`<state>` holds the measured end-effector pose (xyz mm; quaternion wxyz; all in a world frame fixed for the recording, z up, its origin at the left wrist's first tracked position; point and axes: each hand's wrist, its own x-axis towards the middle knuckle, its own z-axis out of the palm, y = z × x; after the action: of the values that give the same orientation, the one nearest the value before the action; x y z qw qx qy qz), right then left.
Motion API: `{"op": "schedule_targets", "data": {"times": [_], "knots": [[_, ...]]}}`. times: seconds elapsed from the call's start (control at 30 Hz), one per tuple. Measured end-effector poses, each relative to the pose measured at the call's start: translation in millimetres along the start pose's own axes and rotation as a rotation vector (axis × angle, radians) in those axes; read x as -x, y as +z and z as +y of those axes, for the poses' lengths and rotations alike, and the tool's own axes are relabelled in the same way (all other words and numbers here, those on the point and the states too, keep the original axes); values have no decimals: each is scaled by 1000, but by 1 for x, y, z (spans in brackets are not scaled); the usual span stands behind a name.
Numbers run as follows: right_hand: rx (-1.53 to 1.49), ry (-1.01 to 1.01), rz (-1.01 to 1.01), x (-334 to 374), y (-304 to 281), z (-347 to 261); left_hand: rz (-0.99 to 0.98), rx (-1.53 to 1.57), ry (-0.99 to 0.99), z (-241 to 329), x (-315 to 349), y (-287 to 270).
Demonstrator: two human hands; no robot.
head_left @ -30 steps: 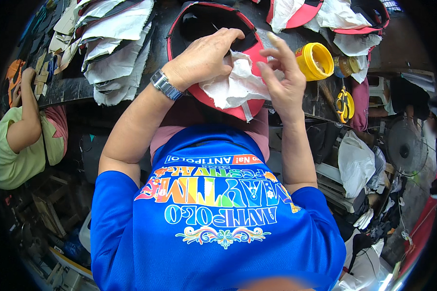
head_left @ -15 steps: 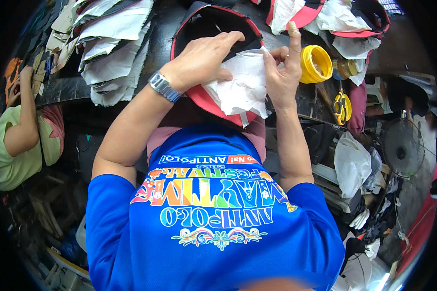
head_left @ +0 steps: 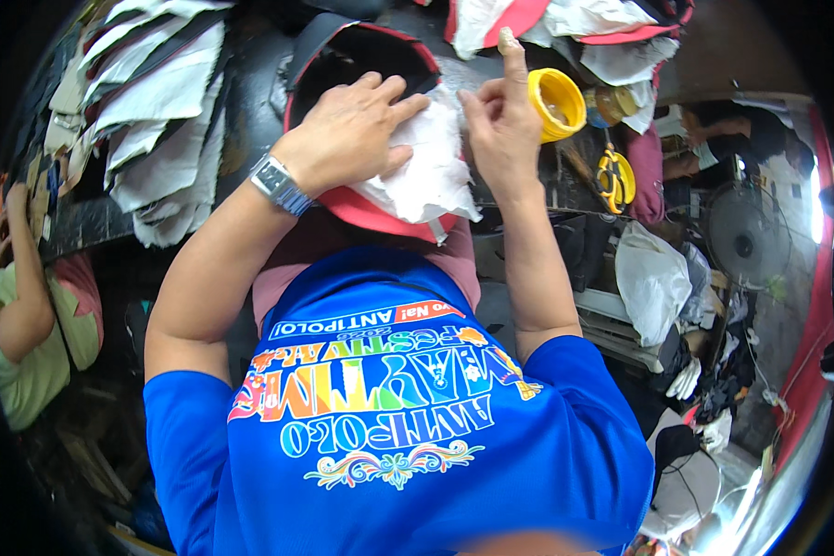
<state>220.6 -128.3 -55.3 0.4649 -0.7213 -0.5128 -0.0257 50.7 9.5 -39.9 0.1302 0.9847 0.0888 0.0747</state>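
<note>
A black cap with red edging and a red brim [head_left: 366, 208] rests upside down at the table's front edge. White cloth [head_left: 426, 167] covers part of its brim. My left hand [head_left: 347, 134] lies across the cap with fingers spread, its thumb against the cloth. My right hand [head_left: 508, 134] is just right of the cloth. Its index finger points away, the tip coated in pale paste; the thumb is apart and the other fingers are curled. I see nothing held in it. Beside it stands an open yellow jar [head_left: 558, 104] with pale contents.
A stack of white cloth pieces with dark layers [head_left: 171, 120] lies at left. More red-brimmed caps [head_left: 621, 32] are at the back right. Yellow-handled scissors [head_left: 615, 178] and a small glass jar [head_left: 610, 105] lie right. Another person [head_left: 32, 315] works far left; a fan [head_left: 746, 236] stands right.
The whole view has shifted, with the table's things now further left. My right hand has moved off the cloth's edge toward the yellow jar; my left hand stays on the cap.
</note>
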Motion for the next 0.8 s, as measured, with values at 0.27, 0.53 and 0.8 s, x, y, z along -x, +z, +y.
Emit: {"op": "schedule_targets", "data": {"times": [0.27,0.53,0.8], "knots": [[656,42,-280,-53,-126,77,-53,-53,-41,2,-11,-1],[678,332,-452,-71,-116,64,-130,-48,-65,1,-17,-6],[888,399,-148,-40,-126,24,48,18,-31,-6,-15,5]]}}
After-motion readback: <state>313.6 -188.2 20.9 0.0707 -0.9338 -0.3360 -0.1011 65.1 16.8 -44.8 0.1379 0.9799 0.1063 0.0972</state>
